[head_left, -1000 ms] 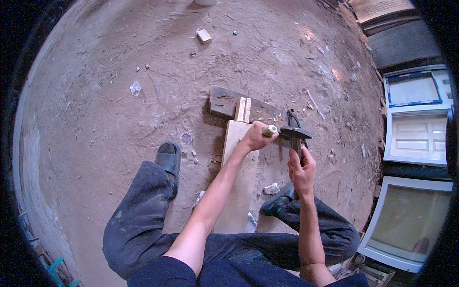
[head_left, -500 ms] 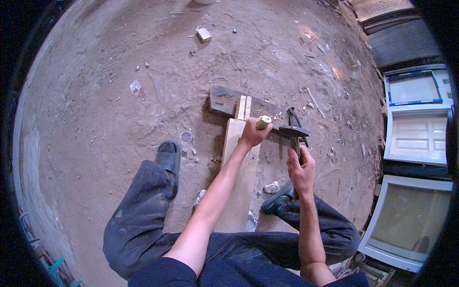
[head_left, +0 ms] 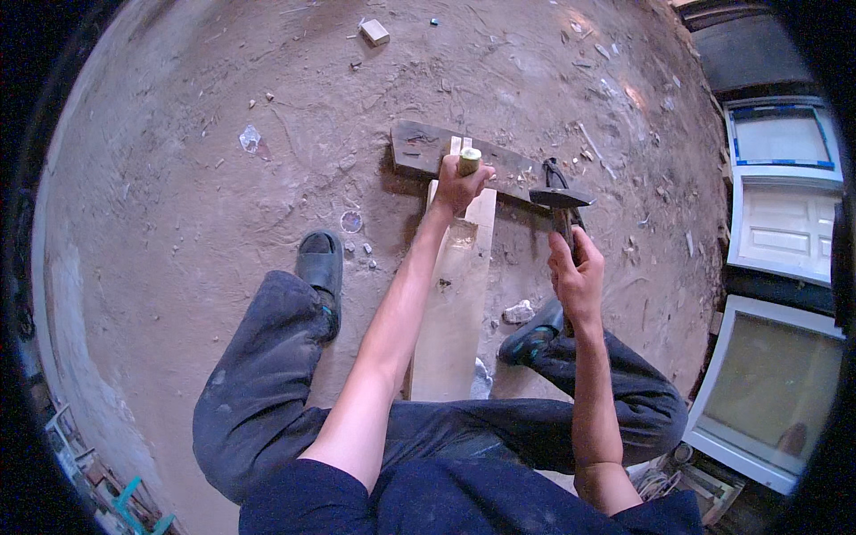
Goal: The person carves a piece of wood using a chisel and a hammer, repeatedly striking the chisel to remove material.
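Note:
My left hand point(head_left: 459, 187) is closed around the upright handle of a chisel point(head_left: 470, 158); its blade is hidden below my fist. It stands over the far end of a pale wooden board point(head_left: 446, 312), which runs out from between my legs. A rough cut recess point(head_left: 462, 235) shows in the board just nearer than my fist. In my right hand point(head_left: 580, 276) is a hammer point(head_left: 560, 198), gripped by its wooden handle, head up and held right of the board. Past my left fist, the board's narrow split end point(head_left: 461, 143) lies on a dark plank point(head_left: 419, 152).
A dark tool like pliers point(head_left: 551, 169) lies by the plank's right end, partly behind the hammer. A small wood block point(head_left: 374, 33) and scattered chips lie on the dirt floor. White framed panels point(head_left: 758, 392) lean along the right side. A pale stone point(head_left: 519, 312) sits near my right foot.
My left hand with the chisel has shifted farther along the board toward its far end, uncovering the recess. The hammer stays raised at the right. The whole view has tilted a little.

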Demonstrator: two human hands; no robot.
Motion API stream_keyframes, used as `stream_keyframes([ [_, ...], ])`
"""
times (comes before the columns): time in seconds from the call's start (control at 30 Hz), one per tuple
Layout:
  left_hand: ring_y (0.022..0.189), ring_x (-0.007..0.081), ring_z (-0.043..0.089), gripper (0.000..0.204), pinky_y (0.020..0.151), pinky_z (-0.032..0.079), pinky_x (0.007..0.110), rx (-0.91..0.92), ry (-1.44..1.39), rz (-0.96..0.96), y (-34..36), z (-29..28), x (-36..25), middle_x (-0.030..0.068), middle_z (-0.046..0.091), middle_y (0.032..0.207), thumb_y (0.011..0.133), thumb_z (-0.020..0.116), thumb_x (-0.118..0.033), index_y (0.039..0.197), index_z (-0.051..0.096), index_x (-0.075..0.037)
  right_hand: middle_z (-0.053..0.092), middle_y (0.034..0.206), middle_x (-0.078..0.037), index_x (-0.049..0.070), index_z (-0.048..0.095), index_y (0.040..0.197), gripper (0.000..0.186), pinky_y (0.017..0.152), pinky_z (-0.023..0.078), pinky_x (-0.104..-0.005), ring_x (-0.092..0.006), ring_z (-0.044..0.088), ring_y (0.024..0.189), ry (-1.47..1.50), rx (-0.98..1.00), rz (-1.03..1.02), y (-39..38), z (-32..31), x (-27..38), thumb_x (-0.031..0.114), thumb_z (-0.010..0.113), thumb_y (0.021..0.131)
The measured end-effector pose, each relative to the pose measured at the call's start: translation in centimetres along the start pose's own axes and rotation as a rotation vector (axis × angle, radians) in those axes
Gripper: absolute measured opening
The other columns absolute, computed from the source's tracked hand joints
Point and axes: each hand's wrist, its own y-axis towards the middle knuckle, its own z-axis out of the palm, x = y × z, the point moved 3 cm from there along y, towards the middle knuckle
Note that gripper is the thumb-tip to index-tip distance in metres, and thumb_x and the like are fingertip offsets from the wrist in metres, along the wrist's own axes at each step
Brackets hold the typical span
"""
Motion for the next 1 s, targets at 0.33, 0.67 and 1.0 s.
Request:
stream_keyframes([
  [0.33,0.048,0.0088,0.048,0.030,0.047,0.040,0.032,0.045,0.295,0.136,-1.7,0.8,0.8,0.0003,0.053,0.051,0.081,0.069,-0.017,0.059,0.055,-0.002,0.049,0.064,0.005,0.002,0.060,0.090,0.021,0.050,0.032,-0.0251,-0.0046,0.042,0.058,-0.090,-0.017,0.069,-0.3,0.1,0.3,0.022,0.064,0.095],
  [0.67,0.050,0.0081,0.047,0.033,0.046,0.038,0.032,0.095,0.283,0.111,-1.1,0.6,1.2,0.0005,0.050,0.050,0.080,0.071,-0.019,0.059,0.054,-0.001,0.048,0.063,0.003,0.000,0.062,0.092,0.021,0.049,0.032,-0.0254,-0.0040,0.042,0.058,-0.142,0.006,-0.019,1.5,-0.5,5.8,0.021,0.063,0.095],
  [1.0,0.048,0.0071,0.048,0.033,0.045,0.038,0.030,0.106,0.209,0.014,-1.2,0.4,0.7,-0.0017,0.051,0.049,0.081,0.072,-0.019,0.057,0.056,-0.004,0.050,0.063,0.004,0.000,0.062,0.090,0.021,0.048,0.031,-0.0257,-0.0042,0.041,0.057,-0.113,-0.004,0.033,1.6,-0.1,3.9,0.020,0.063,0.096],
])
